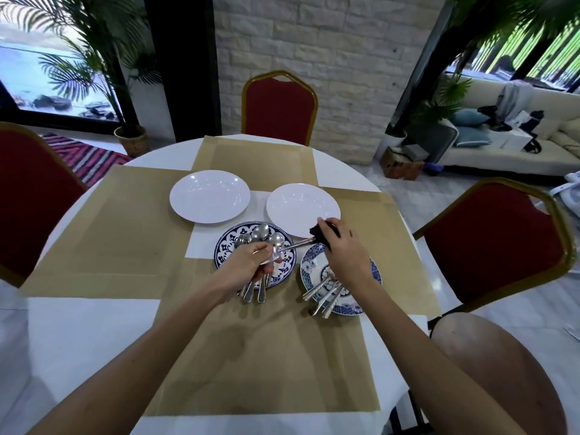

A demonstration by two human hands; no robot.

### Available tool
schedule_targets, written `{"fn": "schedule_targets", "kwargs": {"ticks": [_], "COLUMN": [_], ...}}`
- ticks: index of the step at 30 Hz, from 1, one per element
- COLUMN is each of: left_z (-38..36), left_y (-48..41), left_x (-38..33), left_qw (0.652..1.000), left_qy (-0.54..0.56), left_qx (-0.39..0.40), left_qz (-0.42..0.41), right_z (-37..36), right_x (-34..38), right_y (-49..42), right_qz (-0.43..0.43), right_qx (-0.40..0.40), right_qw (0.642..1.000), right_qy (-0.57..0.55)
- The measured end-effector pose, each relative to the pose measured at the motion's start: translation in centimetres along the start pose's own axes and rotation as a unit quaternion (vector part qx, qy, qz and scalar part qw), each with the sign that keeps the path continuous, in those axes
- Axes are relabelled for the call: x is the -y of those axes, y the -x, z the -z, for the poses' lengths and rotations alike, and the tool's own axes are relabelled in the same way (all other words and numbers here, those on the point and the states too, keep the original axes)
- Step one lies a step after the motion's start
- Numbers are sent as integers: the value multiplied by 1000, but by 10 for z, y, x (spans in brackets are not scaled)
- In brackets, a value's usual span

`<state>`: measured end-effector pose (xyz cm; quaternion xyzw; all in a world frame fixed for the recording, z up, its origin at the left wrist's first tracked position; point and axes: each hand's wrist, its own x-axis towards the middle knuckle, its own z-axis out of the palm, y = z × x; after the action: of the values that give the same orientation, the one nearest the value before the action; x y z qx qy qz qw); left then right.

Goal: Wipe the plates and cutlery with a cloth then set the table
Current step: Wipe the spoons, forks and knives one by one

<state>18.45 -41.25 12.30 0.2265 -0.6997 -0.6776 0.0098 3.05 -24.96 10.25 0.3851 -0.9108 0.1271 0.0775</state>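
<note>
My left hand (251,262) holds a silver spoon (290,247) by its bowl end over a blue patterned plate (226,246) that carries several spoons (262,233). My right hand (342,246) grips a dark cloth (320,230) closed around the spoon's handle. Under my right wrist a second blue patterned plate (310,268) holds several pieces of cutlery (326,296). Two plain white plates, one on the left (209,196) and one on the right (298,205), lie farther back on the table.
Beige placemats (125,230) cover the round white table (78,340). Red chairs with gold frames stand at the far side (279,108), the left (31,189) and the right (496,240). My bare knee (489,365) is at the lower right.
</note>
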Motion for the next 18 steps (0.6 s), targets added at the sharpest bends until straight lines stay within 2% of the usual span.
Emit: {"fn": "schedule_targets", "kwargs": {"ticks": [3,7,10,12,15,18], "left_z": [1,13,22,25,21,1], "left_y": [-1,-2,-2,-4,-7,-15], "left_x": [-4,-7,-14,-21,-24,-11], "left_qw": [1000,997,990,993,997,997], "left_qy": [4,-55,-107,-78,-11,-62], "left_qx": [2,38,59,49,34,-35], "left_qz": [7,36,66,76,61,22], "right_z": [-1,1,8,10,11,10], "right_x": [10,13,10,13,21,26], "right_y": [6,16,11,8,10,15], "right_qz": [30,95,62,42,17,3], "right_qx": [5,61,126,169,162,147], "right_qw": [999,993,989,983,982,986], "right_qy": [10,-39,-39,-58,-99,-76]}}
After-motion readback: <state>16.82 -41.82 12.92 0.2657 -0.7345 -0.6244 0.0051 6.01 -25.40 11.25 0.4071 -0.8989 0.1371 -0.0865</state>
